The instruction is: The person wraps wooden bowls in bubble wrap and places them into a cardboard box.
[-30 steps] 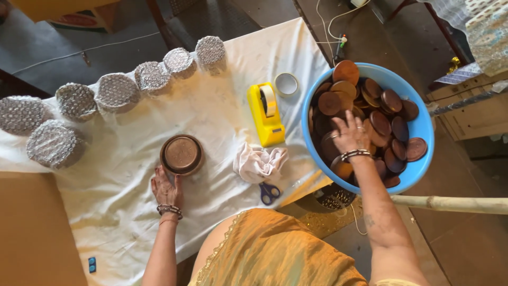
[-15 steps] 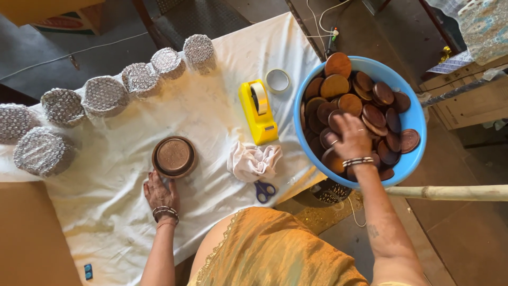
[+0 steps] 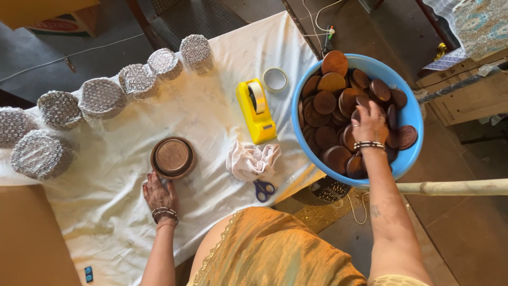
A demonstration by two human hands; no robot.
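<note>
Since the earlier frames the right hand (image 3: 369,127) has slid from the middle of the blue tub (image 3: 410,114) toward its near side, and now lies spread over the brown wooden discs (image 3: 324,101) heaped there; whether its grip has closed on one I cannot tell, as the fingertips are lost among them. The left hand (image 3: 159,193) has hardly shifted: it lies flat and released on the white cloth of the bench (image 3: 106,175), fingertips just at the near rim of the round brown dish (image 3: 173,157), as if steadying it (the dish sits alone, face up).

Between the two hands lie a crumpled pale rag (image 3: 252,160), blue-handled scissors (image 3: 263,189) and a yellow tape dispenser (image 3: 256,110), with a tape roll (image 3: 274,79) beyond. Bubble-wrapped bundles (image 3: 100,98) line the far left edge. A bamboo pole (image 3: 455,186) crosses under the right forearm.
</note>
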